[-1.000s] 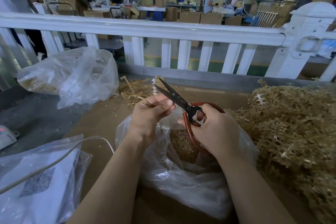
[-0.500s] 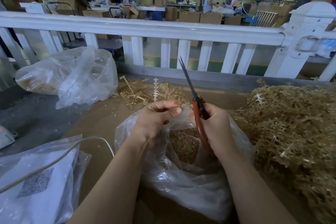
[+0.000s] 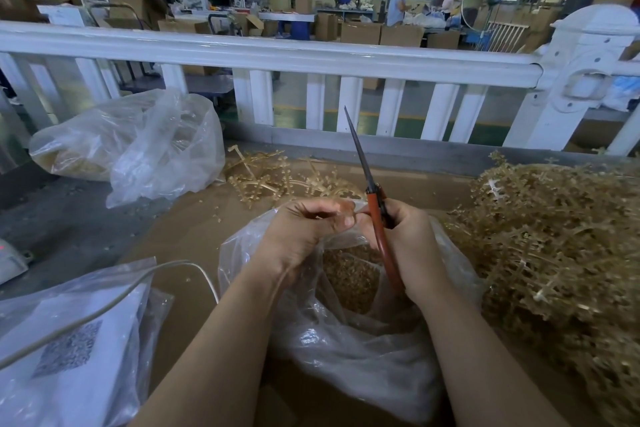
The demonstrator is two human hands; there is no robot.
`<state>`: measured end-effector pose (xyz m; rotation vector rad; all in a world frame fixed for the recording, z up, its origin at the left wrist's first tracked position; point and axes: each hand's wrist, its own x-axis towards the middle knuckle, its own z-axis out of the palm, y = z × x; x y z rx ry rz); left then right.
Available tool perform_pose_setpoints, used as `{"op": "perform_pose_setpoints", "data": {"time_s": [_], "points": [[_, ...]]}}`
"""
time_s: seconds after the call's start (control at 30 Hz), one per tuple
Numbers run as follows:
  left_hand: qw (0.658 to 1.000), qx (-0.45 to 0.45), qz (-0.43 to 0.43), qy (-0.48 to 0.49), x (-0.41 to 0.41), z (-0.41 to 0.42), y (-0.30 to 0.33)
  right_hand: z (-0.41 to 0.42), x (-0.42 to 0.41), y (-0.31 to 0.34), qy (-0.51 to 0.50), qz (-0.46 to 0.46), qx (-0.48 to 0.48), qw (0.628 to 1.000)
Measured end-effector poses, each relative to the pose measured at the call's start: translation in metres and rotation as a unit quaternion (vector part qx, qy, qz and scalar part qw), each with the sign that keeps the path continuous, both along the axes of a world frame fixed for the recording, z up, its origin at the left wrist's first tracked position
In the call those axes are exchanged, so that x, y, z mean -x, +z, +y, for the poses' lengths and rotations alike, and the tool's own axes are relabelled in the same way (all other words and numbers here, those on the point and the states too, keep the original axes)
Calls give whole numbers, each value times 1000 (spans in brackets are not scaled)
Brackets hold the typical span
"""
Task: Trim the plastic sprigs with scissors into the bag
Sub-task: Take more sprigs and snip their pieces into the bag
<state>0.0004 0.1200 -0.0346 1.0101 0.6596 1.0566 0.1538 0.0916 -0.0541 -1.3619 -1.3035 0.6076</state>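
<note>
A clear plastic bag (image 3: 349, 350) stands open in front of me, with small tan cut pieces (image 3: 349, 277) inside. My left hand (image 3: 304, 236) is over the bag's mouth, its curled fingers pinching the bag's rim. My right hand (image 3: 415, 246) grips red-handled scissors (image 3: 375, 208). Their blades are together and point up and away from me. A large heap of tan plastic sprigs (image 3: 557, 239) lies just right of the bag.
Bare trimmed stems (image 3: 277, 177) lie behind the bag on the brown board (image 3: 187, 229). Another filled clear bag (image 3: 138, 146) sits at the back left. A bagged white sheet with a cable (image 3: 69, 340) lies near left. A white railing (image 3: 311, 59) closes the far edge.
The scissors swung from pointing left with blades apart to upright with blades together. My left hand dropped from in front of the blades to the bag's rim.
</note>
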Motion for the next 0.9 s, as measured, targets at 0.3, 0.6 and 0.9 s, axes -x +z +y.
{"op": "perform_pose_setpoints", "data": {"time_s": [0.3, 0.6, 0.9], "points": [[990, -62, 87, 88, 10, 4, 4, -6, 0, 2, -55, -112, -30, 992], [979, -80, 115, 149, 11, 10, 0, -7, -2, -1, -106, -399, -107, 904], [992, -47, 65, 96, 14, 13, -4, -5, -5, -3, -136, -410, -76, 899]]}}
